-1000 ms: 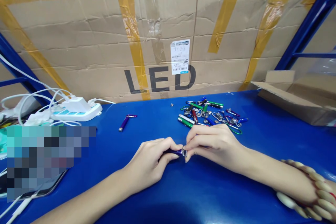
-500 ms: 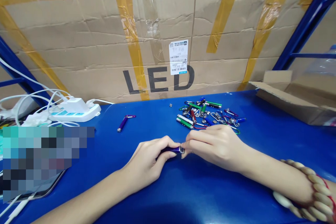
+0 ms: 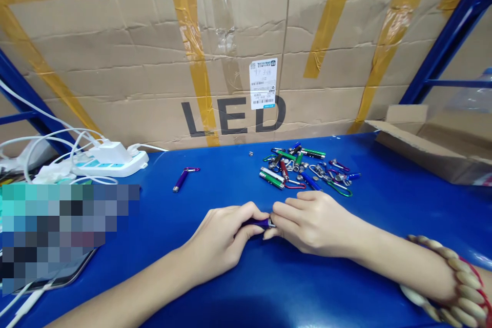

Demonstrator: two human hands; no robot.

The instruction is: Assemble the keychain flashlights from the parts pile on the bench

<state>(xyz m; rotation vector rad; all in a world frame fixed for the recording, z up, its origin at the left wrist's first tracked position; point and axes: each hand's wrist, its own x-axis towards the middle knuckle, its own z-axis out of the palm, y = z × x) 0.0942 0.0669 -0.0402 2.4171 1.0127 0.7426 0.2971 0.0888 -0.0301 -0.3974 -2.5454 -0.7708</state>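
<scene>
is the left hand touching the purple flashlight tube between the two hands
Touching. The head view shows it: the left hand pinches the purple flashlight tube between thumb and forefinger, with no gap visible.

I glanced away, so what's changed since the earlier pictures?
Your right hand has shifted slightly toward you, curling further over the end of the held purple tube and baring more of the tube pile. Nothing was visibly taken or let go. Your left hand keeps its pinch; the loose purple tube and pile stayed put.
</scene>
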